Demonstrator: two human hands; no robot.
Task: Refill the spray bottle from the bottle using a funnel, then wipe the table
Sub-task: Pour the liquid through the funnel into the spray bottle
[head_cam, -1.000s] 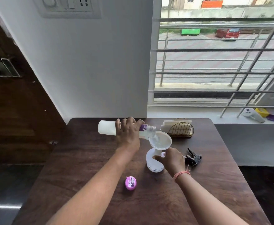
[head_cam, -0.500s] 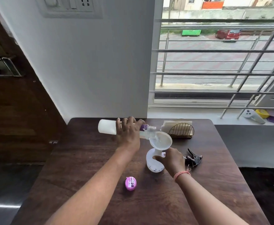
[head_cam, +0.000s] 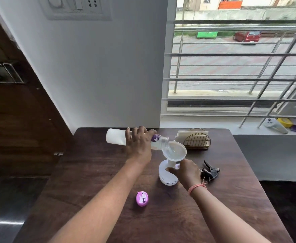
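Observation:
My left hand (head_cam: 138, 146) grips a white bottle (head_cam: 115, 136) with a purple label, tipped on its side so its clear neck hangs over a translucent funnel (head_cam: 175, 151). Liquid lies in the funnel bowl. The funnel stands in the neck of a white spray bottle (head_cam: 164, 176) on the dark wooden table (head_cam: 91, 172). My right hand (head_cam: 187, 171) holds the spray bottle's neck just under the funnel. The black spray head (head_cam: 210, 171) lies on the table right of that hand. A pink-purple cap (head_cam: 142, 198) lies nearer me.
A gold wire holder (head_cam: 197, 140) with white napkins stands at the table's back edge. A white wall and a barred window are behind. A white controller (head_cam: 275, 125) and yellow tape lie on the sill at right.
Nothing on the table has moved; both hands keep the same hold. Only the view has shifted slightly.

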